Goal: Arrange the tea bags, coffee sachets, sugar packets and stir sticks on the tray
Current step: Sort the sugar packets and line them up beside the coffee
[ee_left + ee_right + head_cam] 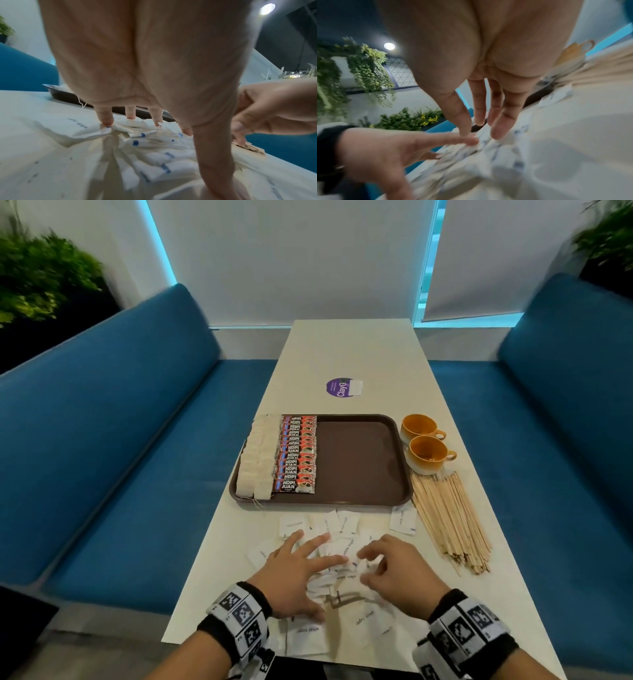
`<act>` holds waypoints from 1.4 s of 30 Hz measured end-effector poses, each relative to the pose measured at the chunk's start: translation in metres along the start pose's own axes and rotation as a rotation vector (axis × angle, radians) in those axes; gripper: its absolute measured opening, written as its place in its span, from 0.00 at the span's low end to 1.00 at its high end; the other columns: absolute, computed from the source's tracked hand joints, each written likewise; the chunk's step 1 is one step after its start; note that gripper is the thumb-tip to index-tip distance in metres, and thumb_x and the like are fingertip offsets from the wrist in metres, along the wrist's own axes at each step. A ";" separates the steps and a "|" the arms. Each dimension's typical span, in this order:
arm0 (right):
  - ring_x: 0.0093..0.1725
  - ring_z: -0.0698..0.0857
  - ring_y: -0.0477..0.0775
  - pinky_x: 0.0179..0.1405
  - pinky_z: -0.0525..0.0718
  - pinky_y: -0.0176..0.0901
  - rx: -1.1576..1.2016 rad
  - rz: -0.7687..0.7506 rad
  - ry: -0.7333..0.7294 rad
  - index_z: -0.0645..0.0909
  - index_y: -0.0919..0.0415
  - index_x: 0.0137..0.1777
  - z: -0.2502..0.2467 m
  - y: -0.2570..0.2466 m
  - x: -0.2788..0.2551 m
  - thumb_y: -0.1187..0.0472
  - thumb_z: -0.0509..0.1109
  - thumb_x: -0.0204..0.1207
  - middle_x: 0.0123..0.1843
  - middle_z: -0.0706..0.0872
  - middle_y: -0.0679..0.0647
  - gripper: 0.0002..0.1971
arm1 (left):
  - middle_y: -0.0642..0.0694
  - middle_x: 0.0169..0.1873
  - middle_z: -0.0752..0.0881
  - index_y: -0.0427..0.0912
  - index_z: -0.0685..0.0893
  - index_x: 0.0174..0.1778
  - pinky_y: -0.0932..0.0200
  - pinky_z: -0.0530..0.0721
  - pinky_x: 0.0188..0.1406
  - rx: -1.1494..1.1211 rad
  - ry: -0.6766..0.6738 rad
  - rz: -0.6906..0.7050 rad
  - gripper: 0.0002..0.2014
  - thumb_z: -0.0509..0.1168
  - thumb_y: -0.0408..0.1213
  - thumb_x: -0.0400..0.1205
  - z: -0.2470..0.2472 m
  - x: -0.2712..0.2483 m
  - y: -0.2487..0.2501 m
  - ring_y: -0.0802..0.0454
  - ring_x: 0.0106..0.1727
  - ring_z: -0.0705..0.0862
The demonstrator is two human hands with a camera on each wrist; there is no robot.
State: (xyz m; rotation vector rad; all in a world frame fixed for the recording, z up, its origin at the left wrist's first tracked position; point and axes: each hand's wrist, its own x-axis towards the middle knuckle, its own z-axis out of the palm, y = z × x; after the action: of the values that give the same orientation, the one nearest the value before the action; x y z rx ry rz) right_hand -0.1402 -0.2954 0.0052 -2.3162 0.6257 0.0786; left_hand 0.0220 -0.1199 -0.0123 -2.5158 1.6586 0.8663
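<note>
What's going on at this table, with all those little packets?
A person is laying out drink supplies on a brown tray. Tea bags and red coffee sachets already sit in rows on its left side. Now the left hand and right hand, fingers spread, are on the loose white sugar packets on the table in front of the tray. The wooden stir sticks and two orange cups lie beside the tray.

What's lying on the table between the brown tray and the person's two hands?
Loose white sugar packets, scattered on the table between the tray, left hand and right hand; the head view shows it.
</note>
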 end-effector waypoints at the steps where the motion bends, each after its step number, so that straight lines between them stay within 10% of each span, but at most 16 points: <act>1: 0.55 0.84 0.42 0.58 0.82 0.32 -0.022 0.029 0.050 0.85 0.47 0.67 -0.009 0.004 0.006 0.53 0.78 0.77 0.62 0.81 0.45 0.18 | 0.69 0.87 0.39 0.84 0.50 0.80 0.25 0.54 0.83 -0.004 -0.003 -0.005 0.51 0.79 0.62 0.70 0.000 0.000 0.002 0.42 0.89 0.34; 5: 0.75 0.78 0.55 0.74 0.75 0.45 -0.207 0.209 0.078 0.73 0.55 0.82 -0.034 0.023 0.031 0.53 0.71 0.81 0.80 0.72 0.54 0.29 | 0.68 0.87 0.40 0.83 0.50 0.81 0.25 0.50 0.82 -0.012 -0.010 -0.023 0.51 0.79 0.57 0.72 -0.002 0.002 0.010 0.39 0.88 0.33; 15: 0.72 0.81 0.56 0.73 0.78 0.44 -0.243 0.143 -0.064 0.68 0.59 0.84 -0.007 0.022 0.009 0.55 0.68 0.84 0.85 0.61 0.50 0.30 | 0.69 0.87 0.45 0.82 0.56 0.80 0.29 0.52 0.83 -0.057 0.073 -0.036 0.43 0.75 0.55 0.77 0.005 0.002 0.008 0.43 0.89 0.40; 20: 0.73 0.78 0.50 0.74 0.73 0.37 -0.111 0.091 -0.036 0.72 0.54 0.82 -0.002 0.020 -0.007 0.54 0.72 0.82 0.78 0.70 0.48 0.29 | 0.67 0.87 0.49 0.79 0.57 0.82 0.31 0.52 0.84 -0.153 0.128 -0.019 0.39 0.72 0.55 0.80 0.003 -0.004 0.007 0.48 0.89 0.41; 23: 0.58 0.83 0.45 0.62 0.80 0.35 -0.030 0.082 0.033 0.77 0.47 0.74 -0.007 0.019 -0.013 0.55 0.75 0.80 0.70 0.75 0.44 0.23 | 0.67 0.84 0.59 0.76 0.64 0.79 0.36 0.57 0.84 -0.259 0.250 -0.012 0.34 0.72 0.57 0.80 -0.002 -0.016 0.007 0.52 0.88 0.47; 29: 0.46 0.83 0.42 0.45 0.79 0.29 -0.011 0.046 0.006 0.83 0.42 0.60 0.001 0.014 -0.020 0.53 0.78 0.77 0.54 0.79 0.40 0.14 | 0.65 0.54 0.75 0.64 0.79 0.57 0.61 0.74 0.64 -0.318 0.240 0.008 0.18 0.74 0.56 0.73 0.013 -0.056 0.020 0.61 0.61 0.70; 42: 0.36 0.86 0.46 0.31 0.77 0.35 0.194 0.301 0.089 0.79 0.48 0.61 0.010 0.018 0.005 0.48 0.85 0.69 0.40 0.87 0.50 0.24 | 0.54 0.57 0.76 0.48 0.79 0.65 0.60 0.77 0.62 -0.282 0.185 -0.078 0.23 0.77 0.41 0.75 0.043 -0.044 0.023 0.55 0.59 0.74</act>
State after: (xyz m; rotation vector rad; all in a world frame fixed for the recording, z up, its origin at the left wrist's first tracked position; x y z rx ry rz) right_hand -0.1424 -0.3019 -0.0146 -2.0335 0.9803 0.0526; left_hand -0.0297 -0.0798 -0.0223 -2.9083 1.5695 0.9474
